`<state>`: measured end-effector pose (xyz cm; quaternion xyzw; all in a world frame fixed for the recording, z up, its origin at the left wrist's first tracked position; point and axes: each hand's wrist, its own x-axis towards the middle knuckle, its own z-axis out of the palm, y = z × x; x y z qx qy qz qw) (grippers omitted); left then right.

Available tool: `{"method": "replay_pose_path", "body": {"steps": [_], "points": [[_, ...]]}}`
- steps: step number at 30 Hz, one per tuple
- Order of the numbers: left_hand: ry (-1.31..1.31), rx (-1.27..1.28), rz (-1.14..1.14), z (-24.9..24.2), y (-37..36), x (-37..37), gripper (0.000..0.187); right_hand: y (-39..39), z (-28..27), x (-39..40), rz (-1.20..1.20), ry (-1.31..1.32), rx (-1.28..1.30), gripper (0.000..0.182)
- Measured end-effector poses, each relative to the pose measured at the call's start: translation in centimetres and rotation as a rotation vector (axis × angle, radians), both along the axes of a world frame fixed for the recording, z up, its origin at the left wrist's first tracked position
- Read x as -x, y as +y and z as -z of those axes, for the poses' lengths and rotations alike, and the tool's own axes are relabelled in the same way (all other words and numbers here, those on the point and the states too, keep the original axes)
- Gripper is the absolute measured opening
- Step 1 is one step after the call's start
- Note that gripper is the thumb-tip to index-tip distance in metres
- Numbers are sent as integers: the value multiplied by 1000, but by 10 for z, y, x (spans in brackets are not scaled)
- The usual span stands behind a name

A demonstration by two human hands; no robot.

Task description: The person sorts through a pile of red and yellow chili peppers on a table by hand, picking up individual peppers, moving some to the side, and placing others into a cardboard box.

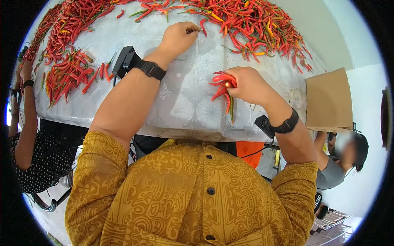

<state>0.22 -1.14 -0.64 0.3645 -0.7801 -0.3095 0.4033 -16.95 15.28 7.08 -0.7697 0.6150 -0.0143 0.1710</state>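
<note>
My right hand [248, 85] grips a small bunch of red chillies [221, 87], their tips and one green stem hanging down toward the table's near edge. My left hand [179, 37] reaches farther out, fingers pinched at a single red chilli [203, 27] lying at the edge of the big pile [254, 24]. Both wrists wear black bands with small black devices. Both hands work over a table under a pale patterned cloth [184, 98].
More red chillies [67, 69] lie heaped along the table's left and far sides. A person in a dotted top [37, 160] sits at the left. Another person [340, 164] sits low at the right, beneath a brown cardboard sheet [328, 98].
</note>
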Motion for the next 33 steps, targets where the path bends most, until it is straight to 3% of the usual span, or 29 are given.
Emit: {"method": "replay_pose_path", "body": {"steps": [10,12,22,27,31,33], "points": [[8,-37,16,2,-3,0,24,-8,-3,6,-73,5,-99,18],[-10,-2,5,2,-3,1,24,-8,1,6,-143,49,-10,19],[8,-10,1,1,-2,0,23,-7,4,-3,-103,121,-14,25],[-5,-24,-9,-1,-1,0,23,-6,3,-1,89,46,-67,23],[6,-41,2,-2,0,-1,23,-5,3,15,63,6,20,25],[8,-43,1,-2,0,-1,23,-6,-8,23,296,-156,-168,24]]}}
